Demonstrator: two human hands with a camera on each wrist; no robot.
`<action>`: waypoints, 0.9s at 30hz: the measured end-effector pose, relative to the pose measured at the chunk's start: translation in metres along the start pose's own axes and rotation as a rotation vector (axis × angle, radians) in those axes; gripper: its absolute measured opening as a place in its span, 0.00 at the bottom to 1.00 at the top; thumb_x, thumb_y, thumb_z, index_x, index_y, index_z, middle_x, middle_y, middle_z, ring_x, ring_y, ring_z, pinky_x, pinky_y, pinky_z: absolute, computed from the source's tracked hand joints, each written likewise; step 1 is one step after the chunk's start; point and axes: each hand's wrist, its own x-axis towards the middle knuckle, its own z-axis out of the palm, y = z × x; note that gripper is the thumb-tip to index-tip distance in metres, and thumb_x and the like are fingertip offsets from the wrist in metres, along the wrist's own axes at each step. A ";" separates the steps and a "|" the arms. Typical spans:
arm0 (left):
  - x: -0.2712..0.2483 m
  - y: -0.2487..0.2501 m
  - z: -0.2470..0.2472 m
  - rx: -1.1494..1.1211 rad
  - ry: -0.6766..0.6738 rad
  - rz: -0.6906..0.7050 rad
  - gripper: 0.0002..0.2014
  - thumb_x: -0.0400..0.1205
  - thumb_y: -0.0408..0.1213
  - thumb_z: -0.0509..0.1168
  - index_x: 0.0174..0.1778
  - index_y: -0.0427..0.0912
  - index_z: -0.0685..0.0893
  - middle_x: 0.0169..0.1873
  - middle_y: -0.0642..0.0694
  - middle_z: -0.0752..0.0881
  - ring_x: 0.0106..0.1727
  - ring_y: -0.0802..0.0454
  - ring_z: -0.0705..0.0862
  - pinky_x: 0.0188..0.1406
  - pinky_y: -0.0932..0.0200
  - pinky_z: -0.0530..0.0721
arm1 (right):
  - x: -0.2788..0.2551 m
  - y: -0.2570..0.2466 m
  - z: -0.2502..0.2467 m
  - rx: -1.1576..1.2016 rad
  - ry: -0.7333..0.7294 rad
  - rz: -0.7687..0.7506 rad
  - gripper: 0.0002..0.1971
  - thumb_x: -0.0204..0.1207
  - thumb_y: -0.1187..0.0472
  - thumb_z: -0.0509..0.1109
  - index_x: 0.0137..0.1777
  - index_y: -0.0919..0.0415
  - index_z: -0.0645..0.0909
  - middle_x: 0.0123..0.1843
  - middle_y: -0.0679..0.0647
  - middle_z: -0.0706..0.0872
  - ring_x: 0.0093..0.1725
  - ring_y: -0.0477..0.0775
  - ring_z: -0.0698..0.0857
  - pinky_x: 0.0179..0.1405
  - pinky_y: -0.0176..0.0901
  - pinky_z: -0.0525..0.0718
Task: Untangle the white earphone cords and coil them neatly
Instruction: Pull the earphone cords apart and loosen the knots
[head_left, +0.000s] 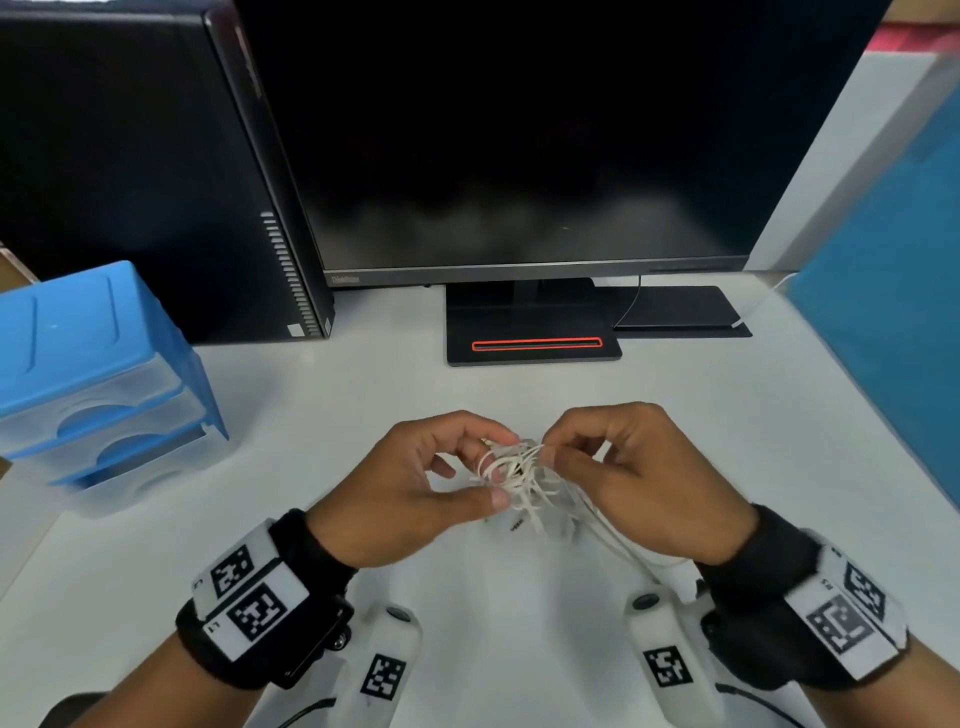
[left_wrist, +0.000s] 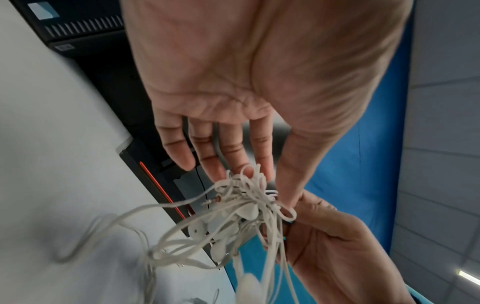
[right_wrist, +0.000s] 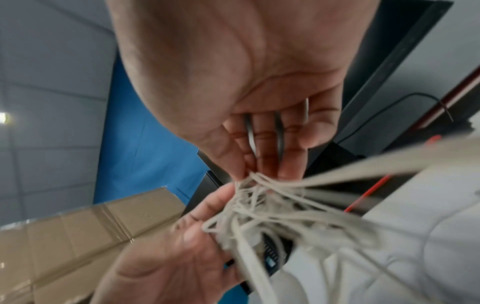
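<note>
A tangled bunch of white earphone cords hangs between both hands, a little above the white desk. My left hand pinches the left side of the tangle with thumb and fingers. My right hand pinches a strand at the tangle's upper right. Loose cord runs down under the right wrist. In the left wrist view the cords show earbuds and a metal plug among the loops, with the left hand gripping their top. In the right wrist view the right hand pinches the cords.
A black monitor on its stand sits straight ahead, a black computer tower at back left. A blue plastic drawer unit stands on the left. A blue partition borders the right. A cardboard box appears in the right wrist view.
</note>
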 end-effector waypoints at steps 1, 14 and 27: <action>-0.001 0.001 0.001 0.009 -0.003 0.001 0.19 0.71 0.41 0.78 0.57 0.58 0.86 0.47 0.52 0.90 0.52 0.55 0.85 0.55 0.54 0.78 | 0.000 -0.001 0.000 0.075 -0.013 -0.001 0.11 0.80 0.67 0.70 0.38 0.55 0.88 0.31 0.51 0.87 0.25 0.42 0.79 0.29 0.31 0.73; -0.003 0.011 0.006 -0.038 0.148 0.067 0.20 0.70 0.30 0.80 0.52 0.55 0.85 0.33 0.52 0.87 0.34 0.59 0.74 0.37 0.67 0.71 | 0.002 -0.003 0.001 0.394 -0.113 -0.045 0.05 0.82 0.65 0.69 0.48 0.66 0.85 0.34 0.64 0.88 0.33 0.57 0.84 0.38 0.53 0.81; -0.005 0.018 0.009 -0.018 0.177 0.008 0.15 0.78 0.42 0.61 0.30 0.34 0.76 0.25 0.42 0.76 0.29 0.50 0.74 0.33 0.57 0.73 | -0.001 -0.004 0.005 0.169 -0.040 -0.013 0.06 0.78 0.60 0.75 0.40 0.51 0.91 0.45 0.46 0.89 0.49 0.49 0.86 0.51 0.45 0.78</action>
